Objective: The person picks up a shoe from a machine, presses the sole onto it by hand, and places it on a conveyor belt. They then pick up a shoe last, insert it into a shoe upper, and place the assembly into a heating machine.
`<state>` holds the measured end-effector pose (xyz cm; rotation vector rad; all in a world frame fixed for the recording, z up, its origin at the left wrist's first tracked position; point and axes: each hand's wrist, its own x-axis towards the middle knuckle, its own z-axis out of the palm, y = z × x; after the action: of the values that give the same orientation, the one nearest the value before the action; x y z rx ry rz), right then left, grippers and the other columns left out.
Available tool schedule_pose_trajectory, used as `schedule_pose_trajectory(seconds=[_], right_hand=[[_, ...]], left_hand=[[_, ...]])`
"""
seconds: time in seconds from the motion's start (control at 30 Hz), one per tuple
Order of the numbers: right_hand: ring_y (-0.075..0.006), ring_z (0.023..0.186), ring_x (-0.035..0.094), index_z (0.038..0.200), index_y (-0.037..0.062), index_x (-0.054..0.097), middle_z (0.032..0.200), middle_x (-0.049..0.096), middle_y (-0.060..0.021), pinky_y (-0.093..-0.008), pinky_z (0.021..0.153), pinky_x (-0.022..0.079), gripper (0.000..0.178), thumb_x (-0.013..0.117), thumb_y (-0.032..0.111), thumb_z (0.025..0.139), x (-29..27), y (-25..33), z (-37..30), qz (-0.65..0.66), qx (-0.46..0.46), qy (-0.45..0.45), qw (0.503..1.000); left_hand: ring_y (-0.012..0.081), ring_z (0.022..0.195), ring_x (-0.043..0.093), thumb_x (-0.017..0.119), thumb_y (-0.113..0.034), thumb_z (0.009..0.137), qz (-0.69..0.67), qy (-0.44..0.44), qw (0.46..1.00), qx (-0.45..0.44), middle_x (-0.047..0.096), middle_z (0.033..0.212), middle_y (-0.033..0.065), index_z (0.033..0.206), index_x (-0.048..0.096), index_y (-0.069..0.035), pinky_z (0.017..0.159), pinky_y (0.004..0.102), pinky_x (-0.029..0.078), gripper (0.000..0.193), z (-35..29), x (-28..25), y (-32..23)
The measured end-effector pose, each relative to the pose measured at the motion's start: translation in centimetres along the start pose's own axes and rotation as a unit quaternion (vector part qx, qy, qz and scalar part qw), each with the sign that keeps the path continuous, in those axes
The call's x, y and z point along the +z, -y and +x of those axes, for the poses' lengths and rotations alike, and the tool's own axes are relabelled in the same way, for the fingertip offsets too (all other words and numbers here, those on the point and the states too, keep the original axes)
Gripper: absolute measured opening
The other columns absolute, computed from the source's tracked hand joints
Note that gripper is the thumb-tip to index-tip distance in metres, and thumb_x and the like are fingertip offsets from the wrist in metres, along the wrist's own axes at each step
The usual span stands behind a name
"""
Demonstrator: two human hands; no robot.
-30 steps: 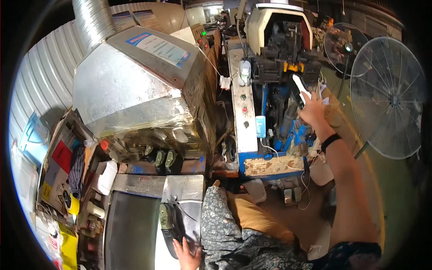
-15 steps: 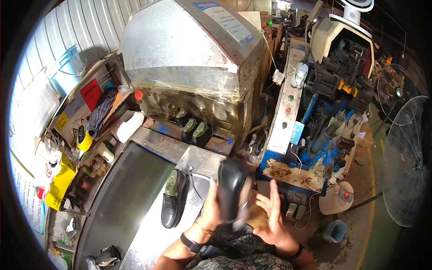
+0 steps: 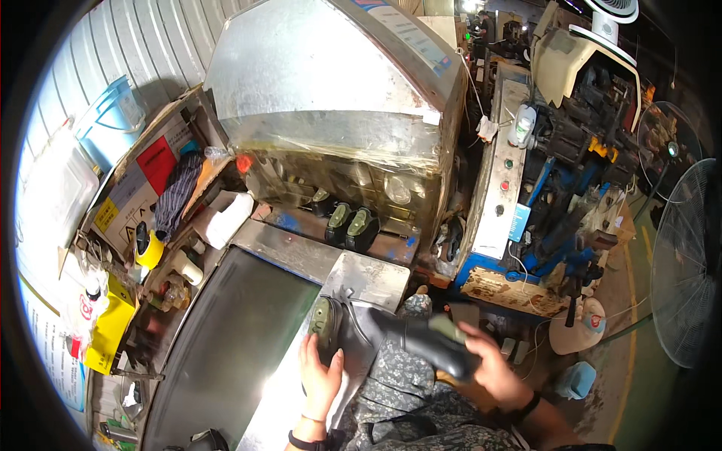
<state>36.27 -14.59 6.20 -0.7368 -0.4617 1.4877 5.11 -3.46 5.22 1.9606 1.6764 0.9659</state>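
Note:
On the metal ledge before me stands a black slip-on shoe (image 3: 326,322) with an olive-green shoe last in its opening. My left hand (image 3: 320,379) lies over its front part, fingers along one side and thumb on the other, covering the toe. To the right, above my lap, a second black shoe (image 3: 436,350) is tilted sideways and smeared by motion. My right hand (image 3: 496,370) grips it at its right end, next to a blurred olive-green part (image 3: 447,328). The fingers behind that shoe are partly hidden.
A dark conveyor belt (image 3: 233,338) runs left of the ledge. Several black shoes (image 3: 351,225) stand at the mouth of a metal hood (image 3: 331,83). A blue machine (image 3: 489,274) is at the right, with a large fan (image 3: 684,263) beyond it. Cluttered shelves (image 3: 169,282) line the left.
My left hand has left the held shoe and come down onto the shoe on the ledge. My right hand has swung the held shoe rightward, from upright to tilted. The view has shifted slightly.

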Motion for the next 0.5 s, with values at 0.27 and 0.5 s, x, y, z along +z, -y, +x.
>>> schedule_pose_trajectory(seconds=[0.27, 0.5], right_hand=[[-0.0281, 0.125, 0.050, 0.145, -0.0058, 0.028, 0.135, 0.052, -0.0215, -0.0346, 0.104, 0.040, 0.091, 0.078, 0.033, 0.080, 1.7, -4.4, 24.8, -0.499, -0.134, -0.146, 0.844], [-0.0259, 0.145, 0.023, 0.155, 0.0079, 0.003, 0.160, 0.009, -0.0149, -0.0367, 0.116, 0.023, 0.098, 0.073, 0.025, 0.088, 8.1, -9.5, 7.9, -0.193, 0.139, 0.215, 0.947]], left_hand=[[0.0357, 0.104, 0.064, 0.082, -0.033, 0.067, 0.042, 0.053, 0.991, -0.112, 0.064, 0.115, 0.0251, 0.133, 0.049, 0.004, 0.091, 0.0384, 0.051, 0.082, 6.1, 0.9, 4.8], [0.0253, 0.102, 0.061, 0.071, -0.020, 0.085, -0.559, 0.026, 0.768, -0.312, 0.060, 0.118, 0.0187, 0.138, 0.038, 0.004, 0.088, 0.0390, 0.050, 0.067, 3.0, 1.8, -1.0]])
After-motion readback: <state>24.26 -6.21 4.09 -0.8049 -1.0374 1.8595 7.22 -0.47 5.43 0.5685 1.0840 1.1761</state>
